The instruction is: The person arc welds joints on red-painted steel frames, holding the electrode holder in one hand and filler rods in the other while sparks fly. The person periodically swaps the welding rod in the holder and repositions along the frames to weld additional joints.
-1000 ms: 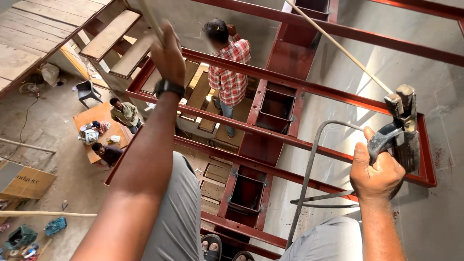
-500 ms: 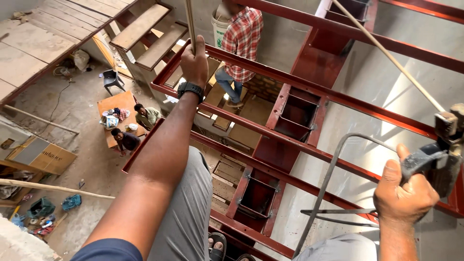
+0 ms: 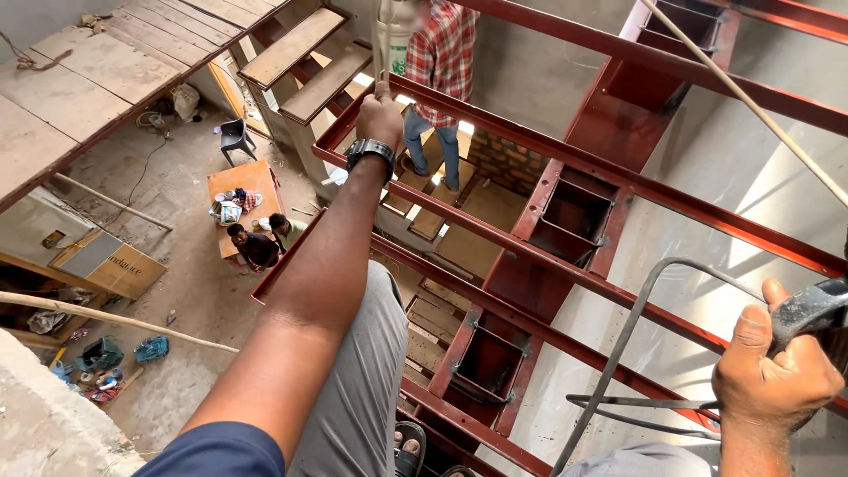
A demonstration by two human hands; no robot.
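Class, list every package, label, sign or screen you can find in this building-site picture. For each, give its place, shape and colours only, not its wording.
Cardboard box: on the ground floor at far left, flat, rectangular, brown with a grey top panel and dark print on its side.
White bucket: top centre, beside the standing person in a checked shirt, cylindrical, with a green printed label.
Wristwatch: on the left hand's wrist, black; its face is not readable.

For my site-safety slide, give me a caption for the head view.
Perched above red steel beams, left hand grips a thin vertical rod; right hand holds a grey tool handle.
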